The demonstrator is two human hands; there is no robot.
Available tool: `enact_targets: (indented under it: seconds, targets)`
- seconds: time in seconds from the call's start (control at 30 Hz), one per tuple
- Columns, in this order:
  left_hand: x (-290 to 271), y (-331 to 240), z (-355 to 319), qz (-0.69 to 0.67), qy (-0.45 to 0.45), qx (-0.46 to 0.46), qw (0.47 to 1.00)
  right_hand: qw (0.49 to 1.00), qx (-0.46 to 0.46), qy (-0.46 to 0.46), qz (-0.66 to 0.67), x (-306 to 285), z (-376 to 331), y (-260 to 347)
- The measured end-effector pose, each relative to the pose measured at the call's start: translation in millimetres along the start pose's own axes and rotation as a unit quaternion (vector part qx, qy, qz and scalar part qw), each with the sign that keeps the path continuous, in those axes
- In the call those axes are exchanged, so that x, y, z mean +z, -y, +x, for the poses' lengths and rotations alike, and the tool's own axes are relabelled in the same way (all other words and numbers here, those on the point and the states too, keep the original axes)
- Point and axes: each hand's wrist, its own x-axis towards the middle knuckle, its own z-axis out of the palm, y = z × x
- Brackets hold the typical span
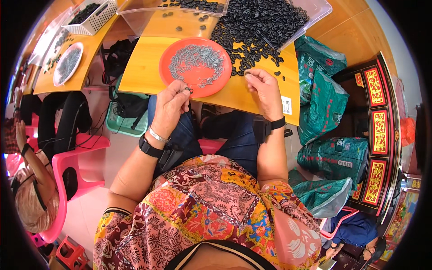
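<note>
My left hand [171, 101] pinches a small black ring-like piece [189, 90] over the near rim of a red round plate [164, 67]. Spread on that plate are many thin grey metal pins [198, 58], which look like small screws or nails. My right hand [266, 90] is closed too, thumb against fingers, just right of the plate and at the near edge of the loose black pieces [258, 27]. What sits between its fingertips, if anything, is too small to make out. The black pieces are small flat ovals with holes, heaped on the yellow table [144, 58].
Clear plastic bins [173, 20] stand at the table's far side. Green woven bags [321, 105] crowd the right. At left, another yellow table bears a white plate [57, 77] and a white basket [96, 24]; a person [38, 180] sits there on a pink chair [67, 180].
</note>
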Motion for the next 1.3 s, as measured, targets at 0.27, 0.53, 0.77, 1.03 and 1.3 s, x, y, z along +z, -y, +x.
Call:
enact_targets:
  seconds: [0.27,0.53,0.77,1.03,1.3]
  targets:
    - [6.4,-5.4,-3.6,0.002,0.014,-0.001,1.000,0.850,0.132,0.180,0.478,43.9,-11.0,7.1]
    - [12.4,-9.1,-7.8,0.002,0.033,-0.015,0.999,0.893,0.147,0.150,0.399,68.7,-27.5,20.3]
    - [10.3,-3.2,-6.0,0.033,0.057,-0.015,0.998,0.966,0.063,0.106,0.225,78.2,-39.4,38.5]
    - [11.9,-4.3,-6.7,0.033,0.065,-0.017,0.997,0.979,0.028,0.104,0.171,82.1,-43.1,42.6]
    - [11.9,-2.8,-6.5,0.041,0.060,-0.020,0.997,0.983,0.021,0.097,0.154,82.5,-44.6,44.4]
